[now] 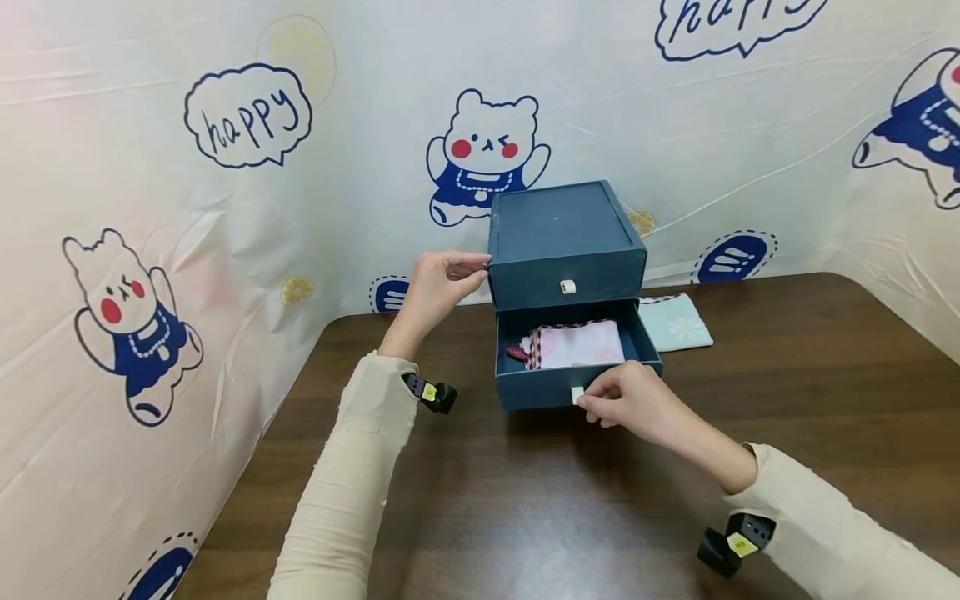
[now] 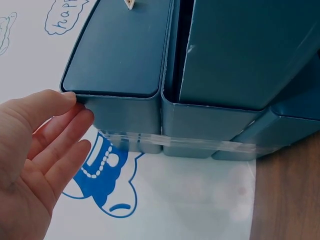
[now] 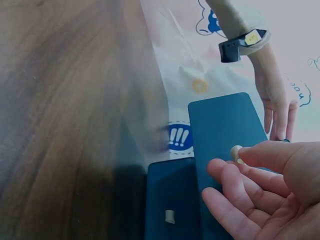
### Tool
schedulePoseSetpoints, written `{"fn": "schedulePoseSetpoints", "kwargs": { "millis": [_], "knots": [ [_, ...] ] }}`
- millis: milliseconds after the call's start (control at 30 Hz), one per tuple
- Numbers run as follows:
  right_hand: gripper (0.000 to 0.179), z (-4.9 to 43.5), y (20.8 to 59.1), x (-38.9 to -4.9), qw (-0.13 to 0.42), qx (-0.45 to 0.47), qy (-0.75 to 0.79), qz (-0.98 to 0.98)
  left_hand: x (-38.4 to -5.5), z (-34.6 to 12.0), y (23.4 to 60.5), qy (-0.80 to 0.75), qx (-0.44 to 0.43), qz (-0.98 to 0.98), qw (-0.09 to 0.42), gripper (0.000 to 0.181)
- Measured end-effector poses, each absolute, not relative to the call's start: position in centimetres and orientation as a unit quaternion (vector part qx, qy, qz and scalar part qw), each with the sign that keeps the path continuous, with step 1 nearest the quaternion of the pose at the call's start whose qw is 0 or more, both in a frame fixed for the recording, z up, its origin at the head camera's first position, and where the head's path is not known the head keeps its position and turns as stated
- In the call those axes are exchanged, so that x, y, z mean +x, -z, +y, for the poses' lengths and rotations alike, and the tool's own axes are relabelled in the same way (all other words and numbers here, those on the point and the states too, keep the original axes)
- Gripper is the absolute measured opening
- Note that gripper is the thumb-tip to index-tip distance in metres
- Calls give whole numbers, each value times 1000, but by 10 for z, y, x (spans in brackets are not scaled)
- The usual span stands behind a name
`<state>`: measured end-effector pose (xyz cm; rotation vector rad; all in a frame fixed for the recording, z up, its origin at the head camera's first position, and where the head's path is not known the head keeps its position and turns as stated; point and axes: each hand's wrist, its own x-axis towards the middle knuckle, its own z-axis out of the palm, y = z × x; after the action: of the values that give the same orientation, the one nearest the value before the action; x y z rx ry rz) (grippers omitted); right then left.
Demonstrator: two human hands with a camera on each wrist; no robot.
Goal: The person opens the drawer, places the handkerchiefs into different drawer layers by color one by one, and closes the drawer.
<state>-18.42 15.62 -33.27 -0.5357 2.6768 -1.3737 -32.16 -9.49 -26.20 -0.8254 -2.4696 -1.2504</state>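
1. Behind the drawer cabinet (image 1: 558, 221) rises a pale backdrop (image 1: 360, 167) printed with bears and "happy" bubbles; a brown table (image 1: 465, 517) lies beneath.
2. At the cabinet's right, a pale green cloth (image 1: 678, 323) with a white flower lies on the table, its left part hidden by the cabinet.
3. Under the thumb and fingertips of the right hand (image 1: 630, 398), pinched, is the white tab (image 1: 577, 395) of the middle drawer (image 1: 536, 390), which stands pulled out between the 2 hands.
4. The left hand (image 1: 446, 287) grips the cabinet's upper left front corner between thumb and fingers.
5. The cabinet is dark blue, with 3 drawers stacked; the top drawer (image 1: 525, 285) is closed, and the right wrist view shows the bottom drawer (image 3: 172, 190) with its own pale tab.
6. Inside the middle drawer lies a folded cloth (image 1: 581, 344), white and pink with a dark checked edge.
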Motion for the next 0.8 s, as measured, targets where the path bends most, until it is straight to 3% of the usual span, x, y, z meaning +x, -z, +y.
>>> {"fn": "schedulePoseSetpoints", "kwargs": {
  "millis": [800],
  "knots": [
    [15,155,323,-227,64,-156,438,883,-321,-95,261,432,-286,-846,126,23]
  ]
}}
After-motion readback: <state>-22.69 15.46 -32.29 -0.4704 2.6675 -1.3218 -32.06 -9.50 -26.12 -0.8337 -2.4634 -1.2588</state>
